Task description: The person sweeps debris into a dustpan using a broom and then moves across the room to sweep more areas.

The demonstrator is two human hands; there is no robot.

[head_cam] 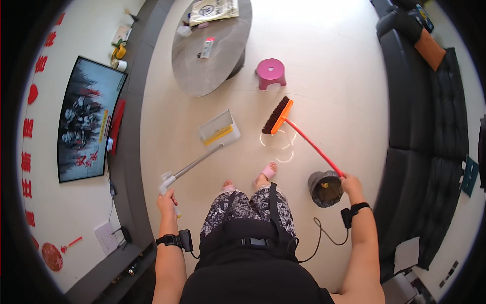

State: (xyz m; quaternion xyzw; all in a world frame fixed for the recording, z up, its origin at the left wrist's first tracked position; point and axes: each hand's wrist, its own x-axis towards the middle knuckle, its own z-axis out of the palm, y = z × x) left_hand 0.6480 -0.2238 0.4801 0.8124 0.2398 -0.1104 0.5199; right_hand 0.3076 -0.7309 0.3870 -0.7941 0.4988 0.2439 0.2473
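Note:
My left hand (166, 201) grips the upper end of a grey and white handle belonging to a long-handled dustpan (234, 133). Its white pan, with a yellow comb strip inside, is out in front of me to the left. In my right hand (352, 186) is the red stick of a broom (315, 146). The broom's orange head (281, 117) with dark bristles is over the pale floor, ahead and right of the dustpan. Close beside my right hand stands a waste bin (317, 190) lined with a dark bag, with a small yellowish item inside.
A pink plastic stool (270, 72) stands beyond the broom head. Farther left is an oval grey table (205, 76) holding a bag and small items. A low grey cabinet (131, 152) with a television (89, 121) runs along the left, a black sofa (410, 121) along the right.

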